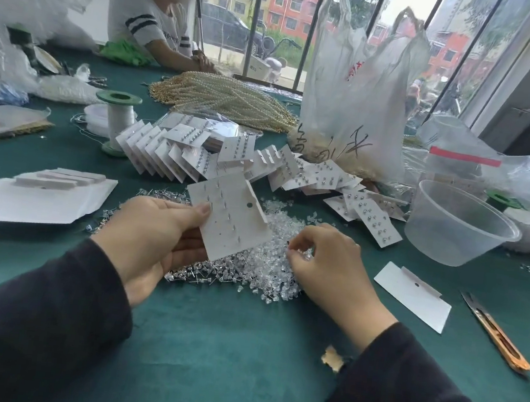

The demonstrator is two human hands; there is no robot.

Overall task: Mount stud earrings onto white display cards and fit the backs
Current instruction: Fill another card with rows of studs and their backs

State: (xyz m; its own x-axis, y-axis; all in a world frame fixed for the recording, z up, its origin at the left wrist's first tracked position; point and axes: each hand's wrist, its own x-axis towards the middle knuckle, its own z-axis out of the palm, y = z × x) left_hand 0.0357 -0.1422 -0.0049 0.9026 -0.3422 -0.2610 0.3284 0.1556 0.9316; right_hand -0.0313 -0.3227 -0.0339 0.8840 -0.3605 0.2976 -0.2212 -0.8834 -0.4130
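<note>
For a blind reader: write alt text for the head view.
The left hand holds a white display card with posts poking through, while the right hand picks at a pile of clear earring backs on the green table.

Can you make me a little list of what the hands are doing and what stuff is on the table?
Left hand: holds a white display card, stud posts poking through
Right hand: fingertips pinched in the pile of clear earring backs; too small to tell if one is held
Near the pile: loose stud earrings
Behind: finished cards
Right side: plastic tub, blank card, thread snips
Table: green cloth
</note>
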